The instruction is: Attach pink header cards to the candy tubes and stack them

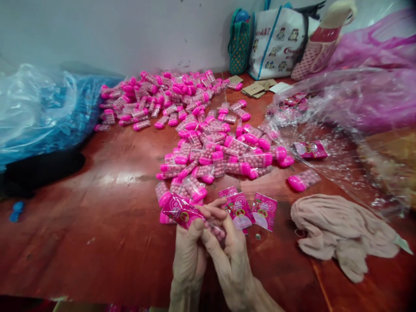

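Both hands meet at the near middle of the table. My left hand (190, 247) is closed on a pink printed wrapper (180, 211), its thumb pressed on the wrapper's lower end. My right hand (231, 249) is closed around a clear container of pink beads (217, 230), which touches the wrapper; its fingers partly cover the container. Just right of the fingers lie flat pink printed packets (239, 209) and one more packet (264, 211). Beyond the hands spreads a pile of bead-filled containers with bright pink caps (211, 151).
Blue material in clear plastic (42, 112) sits left, beside a black object (45, 171). On the right are a beige cloth (338, 229), clear plastic sheeting (341, 130) and a pink bag (380, 65). A white bag (276, 41) stands against the wall.
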`<state>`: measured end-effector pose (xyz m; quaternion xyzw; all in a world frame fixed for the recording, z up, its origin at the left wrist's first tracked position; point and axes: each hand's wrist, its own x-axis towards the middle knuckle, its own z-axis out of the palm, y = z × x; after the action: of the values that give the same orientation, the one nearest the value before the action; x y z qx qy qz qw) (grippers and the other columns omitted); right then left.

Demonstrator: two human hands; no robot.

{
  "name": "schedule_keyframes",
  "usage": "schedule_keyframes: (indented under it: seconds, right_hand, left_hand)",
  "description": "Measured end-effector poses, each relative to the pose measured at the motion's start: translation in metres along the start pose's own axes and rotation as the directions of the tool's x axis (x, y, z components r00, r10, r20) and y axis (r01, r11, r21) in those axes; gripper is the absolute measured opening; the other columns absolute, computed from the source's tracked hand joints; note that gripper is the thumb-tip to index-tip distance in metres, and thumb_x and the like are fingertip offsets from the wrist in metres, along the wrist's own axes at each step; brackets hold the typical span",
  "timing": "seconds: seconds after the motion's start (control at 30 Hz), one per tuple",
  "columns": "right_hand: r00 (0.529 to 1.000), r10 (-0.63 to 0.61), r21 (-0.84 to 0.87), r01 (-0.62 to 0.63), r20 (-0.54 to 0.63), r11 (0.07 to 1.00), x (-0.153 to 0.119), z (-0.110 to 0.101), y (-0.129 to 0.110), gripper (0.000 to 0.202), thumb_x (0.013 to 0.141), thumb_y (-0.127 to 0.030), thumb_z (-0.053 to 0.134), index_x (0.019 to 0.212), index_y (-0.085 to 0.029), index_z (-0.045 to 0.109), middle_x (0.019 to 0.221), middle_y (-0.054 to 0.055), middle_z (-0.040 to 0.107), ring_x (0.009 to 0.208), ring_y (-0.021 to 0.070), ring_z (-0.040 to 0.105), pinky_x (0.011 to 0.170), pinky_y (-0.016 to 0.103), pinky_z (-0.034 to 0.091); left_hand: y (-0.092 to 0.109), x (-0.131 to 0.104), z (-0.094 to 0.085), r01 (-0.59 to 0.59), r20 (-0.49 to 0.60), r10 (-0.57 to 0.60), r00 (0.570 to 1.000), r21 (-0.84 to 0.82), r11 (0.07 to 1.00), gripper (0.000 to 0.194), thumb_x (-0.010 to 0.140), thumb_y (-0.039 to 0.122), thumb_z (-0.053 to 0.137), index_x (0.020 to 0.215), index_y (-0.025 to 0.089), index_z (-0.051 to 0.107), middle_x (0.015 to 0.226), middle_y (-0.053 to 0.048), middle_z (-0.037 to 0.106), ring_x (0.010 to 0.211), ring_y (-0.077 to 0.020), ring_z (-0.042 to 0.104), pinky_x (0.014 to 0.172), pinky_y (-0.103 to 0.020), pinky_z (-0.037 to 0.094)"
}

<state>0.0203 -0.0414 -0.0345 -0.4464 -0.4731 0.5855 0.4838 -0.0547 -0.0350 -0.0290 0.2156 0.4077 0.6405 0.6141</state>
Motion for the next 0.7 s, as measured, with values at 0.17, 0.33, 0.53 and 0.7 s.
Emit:
schedule_keyframes:
  seconds: [0.17,0.33,0.53,0.7]
  right_hand:
    - [0.995,0.066,0.0,-0.066,0.071,0.998,0.001,-0.006,-0.005,0.022,0.087,-0.027,0.051,0.109,-0.021,0.052,0.092,0.003,0.062,0.083,0.015,0.061,0.071,0.023,0.048]
    - [0.941,0.134,-0.149,-0.091,0.311,0.985,-0.001,-0.01,-0.016,0.024,0.089,-0.023,0.047,0.113,-0.021,0.048,0.078,-0.001,0.062,0.06,0.0115,0.058,0.057,0.021,0.046]
    - [0.987,0.072,-0.289,-0.028,0.144,0.957,-0.007,-0.004,-0.01,0.033,0.092,-0.027,0.036,0.124,-0.02,0.041,0.095,0.007,0.065,0.085,0.0194,0.064,0.074,0.027,0.048]
    - [0.995,0.033,-0.269,-0.007,0.092,0.963,-0.008,-0.001,-0.002,0.036,0.091,-0.025,0.036,0.126,-0.018,0.041,0.089,0.006,0.066,0.078,0.0192,0.065,0.075,0.029,0.049]
  left_hand:
    - [0.0,-0.002,-0.008,0.095,0.069,-0.09,0.994,-0.081,0.992,0.017,0.069,0.034,0.07,0.075,0.019,0.066,0.086,-0.007,0.069,0.111,-0.0323,0.053,0.094,-0.046,0.041]
    - [0.004,0.003,-0.015,0.226,-0.067,-0.249,0.966,-0.249,0.942,0.033,0.069,0.052,0.065,0.08,0.02,0.069,0.087,-0.007,0.07,0.099,-0.0288,0.061,0.087,-0.043,0.047]
    - [0.0,0.002,-0.009,0.196,-0.106,-0.216,0.971,-0.169,0.966,0.018,0.077,0.033,0.061,0.08,0.017,0.068,0.085,-0.007,0.07,0.094,-0.0258,0.063,0.086,-0.04,0.048]
    - [-0.002,-0.001,-0.007,0.159,-0.008,-0.16,0.987,-0.057,0.986,0.017,0.083,0.025,0.052,0.076,0.017,0.066,0.085,-0.007,0.07,0.105,-0.0266,0.057,0.088,-0.039,0.046]
